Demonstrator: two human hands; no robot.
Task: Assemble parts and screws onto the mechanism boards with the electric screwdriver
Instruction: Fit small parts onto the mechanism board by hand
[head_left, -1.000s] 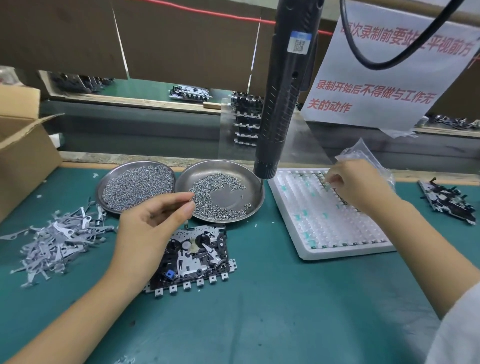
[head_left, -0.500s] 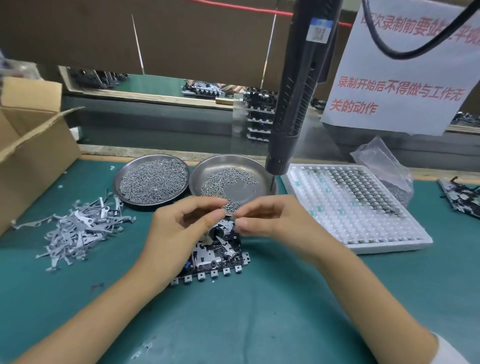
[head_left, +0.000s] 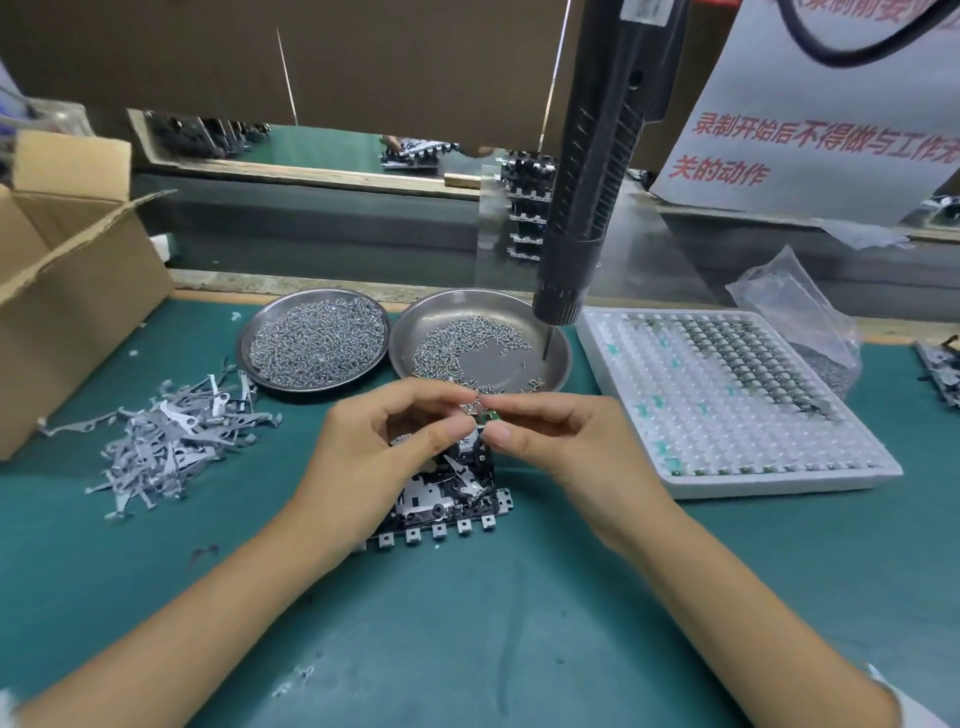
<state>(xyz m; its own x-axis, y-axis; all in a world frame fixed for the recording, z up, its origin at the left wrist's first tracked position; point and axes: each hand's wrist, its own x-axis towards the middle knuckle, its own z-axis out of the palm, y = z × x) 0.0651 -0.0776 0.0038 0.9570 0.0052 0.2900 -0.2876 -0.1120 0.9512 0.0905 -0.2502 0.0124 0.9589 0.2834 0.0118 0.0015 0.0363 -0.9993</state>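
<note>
Mid-frame above the board (head_left: 447, 493), your left hand (head_left: 384, 457) pinches a screw (head_left: 471, 408), your right (head_left: 566, 447) a tiny, droppable part (head_left: 488, 417); hold its edges.

Hands: two, left hand (head_left: 384, 457) and right hand (head_left: 566, 447)
Round metal dishes: two, left dish (head_left: 244, 358) and right dish (head_left: 558, 364)
Screws: too many to count in both dishes
Mechanism boards on the mat: one (head_left: 447, 499)
Electric screwdrivers: one (head_left: 592, 171)
White trays: one (head_left: 779, 478)
Cardboard boxes: one (head_left: 78, 291)
Plastic bags: one (head_left: 800, 306)
Paper signs: one (head_left: 831, 104)
</note>
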